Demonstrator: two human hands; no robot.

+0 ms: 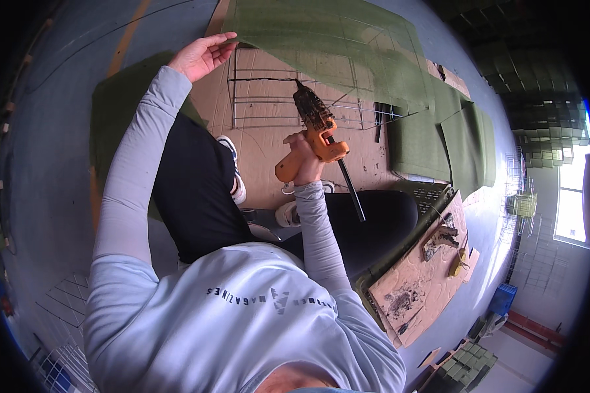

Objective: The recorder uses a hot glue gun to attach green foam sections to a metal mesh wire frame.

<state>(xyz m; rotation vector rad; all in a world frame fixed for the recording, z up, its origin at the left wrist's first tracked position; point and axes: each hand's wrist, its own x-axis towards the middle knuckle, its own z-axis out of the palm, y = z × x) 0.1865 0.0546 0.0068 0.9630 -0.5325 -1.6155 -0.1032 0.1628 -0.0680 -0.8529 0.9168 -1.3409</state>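
Head view: at left, a green sheet [121, 108] is lying beyond your outstretched left sleeve [128, 170]. Your left hand [202, 59] is pinching the edge of a green mesh [347, 39] between thumb and fingertips, its other fingers loosely curling. From that corner the mesh is spreading rightward, partly covering a wire frame [235, 98] that is resting on cardboard [262, 164] ahead of your shoes [240, 191]. Along one frame wire, a black coating is running to the nozzle [311, 105] of an orange glue gun [324, 139]; whether the tip is touching, you cannot tell. Your right hand [304, 164] is wrapping firmly around the gun's handle, while a black rod [353, 187] is jutting from its rear over your right leg [387, 209]. Farther right, a folded sheet [416, 147] is lying above a green crate [429, 195]. Partly over the crate, a stained panel [429, 268] is holding a yellow object [459, 263]. Beyond it, a blue bin [503, 298] is standing.
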